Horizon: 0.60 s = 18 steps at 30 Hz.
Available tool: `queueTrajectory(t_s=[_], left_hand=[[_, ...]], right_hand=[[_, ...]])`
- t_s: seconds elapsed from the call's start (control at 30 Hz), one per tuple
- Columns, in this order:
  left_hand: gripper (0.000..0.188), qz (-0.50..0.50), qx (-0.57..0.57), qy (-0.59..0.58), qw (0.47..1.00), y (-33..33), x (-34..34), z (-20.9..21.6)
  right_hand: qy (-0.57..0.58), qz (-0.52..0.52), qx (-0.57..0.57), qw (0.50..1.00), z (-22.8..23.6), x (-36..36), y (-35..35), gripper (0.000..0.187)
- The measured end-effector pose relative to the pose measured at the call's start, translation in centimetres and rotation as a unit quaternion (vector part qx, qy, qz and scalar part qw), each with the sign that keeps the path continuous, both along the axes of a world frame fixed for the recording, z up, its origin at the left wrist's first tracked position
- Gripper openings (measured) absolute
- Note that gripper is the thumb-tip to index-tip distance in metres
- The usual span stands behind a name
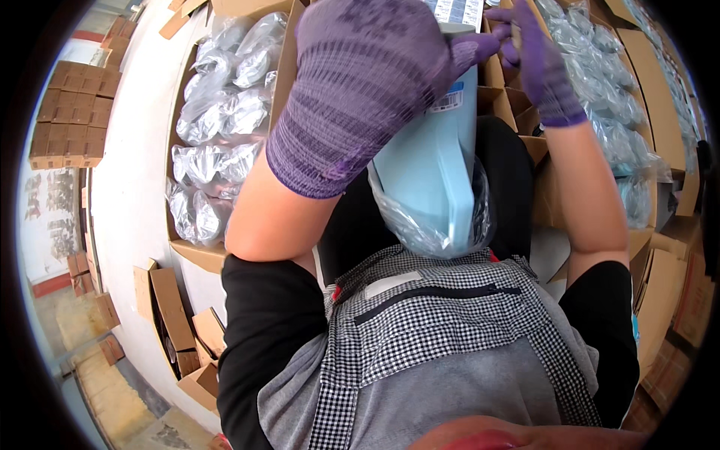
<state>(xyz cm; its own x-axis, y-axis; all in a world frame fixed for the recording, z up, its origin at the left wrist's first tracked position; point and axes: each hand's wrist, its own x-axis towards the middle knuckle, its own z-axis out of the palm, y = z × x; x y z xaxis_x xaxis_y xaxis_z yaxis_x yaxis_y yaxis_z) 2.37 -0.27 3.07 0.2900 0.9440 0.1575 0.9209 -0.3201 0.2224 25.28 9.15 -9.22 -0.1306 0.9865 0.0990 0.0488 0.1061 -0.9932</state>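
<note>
A light blue plastic pitcher-like container (pixel 420 165) leans between my thighs, its lower end wrapped in a clear plastic bag (pixel 484 214). A small white and blue label (pixel 448 99) sticks to its upper side. My left hand (pixel 367 60), in a purple knit glove, lies over the container's upper left, closed, its thumb reaching right; most of its fingers are hidden. Just right of the container's top, my right hand (pixel 529 52), gloved alike, has its fingers bent together near that thumb. What either hand pinches is too small to make out.
A carton of bagged silvery items (pixel 225 112) stands at left, another of bagged items (pixel 607 105) at right. A printed sheet (pixel 457 11) lies beyond the container. Cardboard dividers (pixel 495 105) sit beside my right hand. Flattened cardboard (pixel 176 315) and stacked cartons (pixel 75 112) are farther left.
</note>
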Motion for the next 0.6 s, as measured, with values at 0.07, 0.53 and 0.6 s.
queueTrajectory(t_s=[0.07, 0.53, 0.6], left_hand=[[0.043, 0.007, 0.053, 0.099, 0.994, 0.1, 0.8, 0.8], [0.039, -0.021, 0.066, -0.217, 0.974, -1.3, 0.1, -1.0], [0.039, -0.04, 0.011, -0.277, 0.96, -0.1, -1.4, -1.2]], right_hand=[[-0.052, 0.076, 0.142, 0.985, 0.7, 2.1, -2.8, 0.032], [-0.217, -0.004, 0.286, 0.933, 0.9, -2.4, -11.7, 0.024], [-0.227, -0.006, 0.272, 0.935, 1.3, -2.4, -12.2, 0.024]])
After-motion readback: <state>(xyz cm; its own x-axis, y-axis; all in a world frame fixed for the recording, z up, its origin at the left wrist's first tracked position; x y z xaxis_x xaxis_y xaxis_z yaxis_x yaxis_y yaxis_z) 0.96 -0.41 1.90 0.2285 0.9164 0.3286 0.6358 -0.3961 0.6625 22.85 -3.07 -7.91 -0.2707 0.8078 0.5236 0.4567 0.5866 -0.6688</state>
